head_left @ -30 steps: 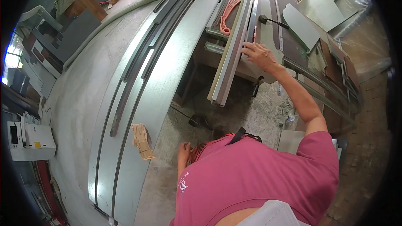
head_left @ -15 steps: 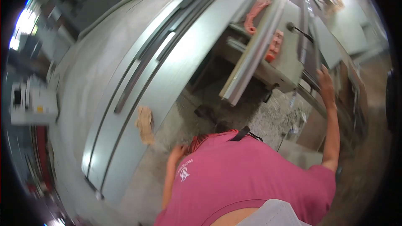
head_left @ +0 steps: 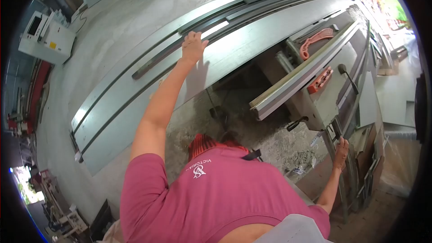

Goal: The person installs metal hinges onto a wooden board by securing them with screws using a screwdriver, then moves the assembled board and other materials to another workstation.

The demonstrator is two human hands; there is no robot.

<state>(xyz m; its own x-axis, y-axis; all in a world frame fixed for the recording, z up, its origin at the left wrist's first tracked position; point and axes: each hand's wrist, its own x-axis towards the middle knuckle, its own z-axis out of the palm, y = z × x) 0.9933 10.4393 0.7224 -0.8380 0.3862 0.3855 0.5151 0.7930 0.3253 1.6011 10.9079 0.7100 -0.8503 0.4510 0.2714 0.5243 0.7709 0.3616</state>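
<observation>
My left hand (head_left: 193, 48) is over the long metal panel of the sliding table (head_left: 252, 36), beside dark metal strips (head_left: 157, 57). Its fingers are slightly bent and apart, with nothing seen in them; contact with the strips is unclear. At the right, my right hand (head_left: 341, 154) rests against a narrow rail at the machine's edge, fingers extended. Between the hands are a long metal fence (head_left: 306, 72), a pinkish-red curved handle (head_left: 310, 44) and a red slotted block (head_left: 320, 80). My left forearm mostly hides a tan piece on the panel.
A black-knobbed lever (head_left: 347, 75) stands on the machine top. Sheets and boards (head_left: 370, 162) lean at the lower right. A white box-shaped device (head_left: 50, 38) is at the upper left. Dusty floor (head_left: 270, 141) shows below the fence.
My left hand has moved from beside my body up and forward over the panel. My right hand appears lower along the machine's edge. The view has turned, shifting the machine clockwise.
</observation>
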